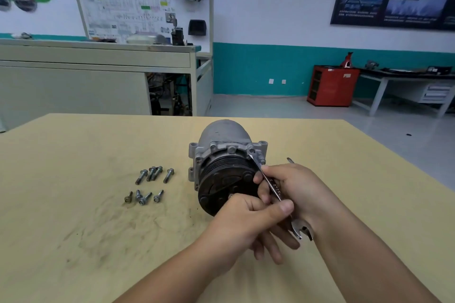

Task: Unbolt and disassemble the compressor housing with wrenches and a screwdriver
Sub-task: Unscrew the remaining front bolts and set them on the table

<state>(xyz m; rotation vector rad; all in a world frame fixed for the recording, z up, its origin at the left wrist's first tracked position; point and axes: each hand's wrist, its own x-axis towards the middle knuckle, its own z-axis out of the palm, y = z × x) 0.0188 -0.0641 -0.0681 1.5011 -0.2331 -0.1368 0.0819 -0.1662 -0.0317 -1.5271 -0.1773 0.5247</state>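
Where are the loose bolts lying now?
In the head view, the loose bolts lie on the table, left of the compressor, in two rows.

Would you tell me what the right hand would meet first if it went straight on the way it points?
Probably the compressor's black pulley, just beyond the right hand gripping the wrench; depth is hard to judge.
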